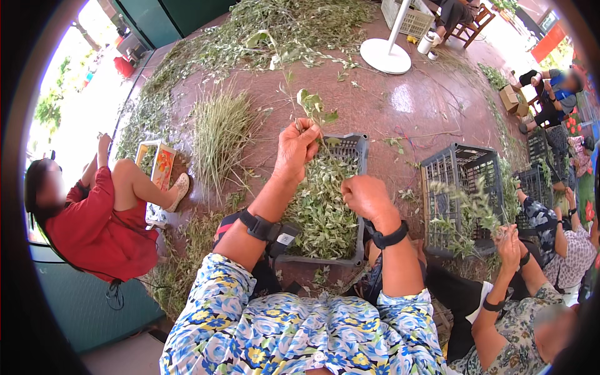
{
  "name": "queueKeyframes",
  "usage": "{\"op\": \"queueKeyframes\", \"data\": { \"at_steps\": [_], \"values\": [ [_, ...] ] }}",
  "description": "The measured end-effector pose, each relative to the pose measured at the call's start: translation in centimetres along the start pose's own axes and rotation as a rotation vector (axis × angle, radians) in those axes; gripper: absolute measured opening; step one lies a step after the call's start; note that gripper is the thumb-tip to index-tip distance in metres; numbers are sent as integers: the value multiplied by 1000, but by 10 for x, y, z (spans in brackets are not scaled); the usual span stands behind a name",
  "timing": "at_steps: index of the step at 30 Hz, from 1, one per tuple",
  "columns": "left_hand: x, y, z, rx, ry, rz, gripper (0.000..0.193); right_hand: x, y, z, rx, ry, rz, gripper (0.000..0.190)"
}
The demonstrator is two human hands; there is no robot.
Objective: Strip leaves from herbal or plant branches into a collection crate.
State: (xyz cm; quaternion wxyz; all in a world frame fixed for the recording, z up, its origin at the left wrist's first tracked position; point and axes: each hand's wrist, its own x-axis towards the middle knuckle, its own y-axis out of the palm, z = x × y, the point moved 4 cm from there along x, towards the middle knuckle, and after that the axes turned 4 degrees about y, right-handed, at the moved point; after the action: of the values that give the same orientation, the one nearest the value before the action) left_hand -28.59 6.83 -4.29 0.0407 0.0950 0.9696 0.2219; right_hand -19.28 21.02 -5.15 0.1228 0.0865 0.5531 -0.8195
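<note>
My left hand (296, 147) pinches a leafy plant stem (310, 103) between thumb and fingers, its thin tip pointing away from me. Below it stands a grey plastic crate (363, 152), largely filled with loose green leaves (323, 220). Over the crate's right side hovers my right hand (368, 197), fingers curled inward. Its fingertips are partly hidden, so whether it holds a leaf is unclear. Both wrists wear black straps.
A bundle of bare stalks (220, 136) lies ahead left, and a heap of cut plants (281, 33) spreads farther back. Beside me on the right is another crate (461, 201), near a person's hands (508, 246). A person in red (108, 211) sits left. A white pole base (385, 56) stands ahead.
</note>
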Motion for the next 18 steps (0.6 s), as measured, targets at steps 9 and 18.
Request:
{"op": "queueKeyframes", "data": {
  "at_steps": [9, 18],
  "values": [
    [-3, 8, 8, 34, -53, 114, 7, -4, -42, 2, 602, -62, -610, 21],
    [-11, 25, 11, 173, -32, 190, 3, 8, -21, -3, 785, -190, -578, 12]
  ]
}}
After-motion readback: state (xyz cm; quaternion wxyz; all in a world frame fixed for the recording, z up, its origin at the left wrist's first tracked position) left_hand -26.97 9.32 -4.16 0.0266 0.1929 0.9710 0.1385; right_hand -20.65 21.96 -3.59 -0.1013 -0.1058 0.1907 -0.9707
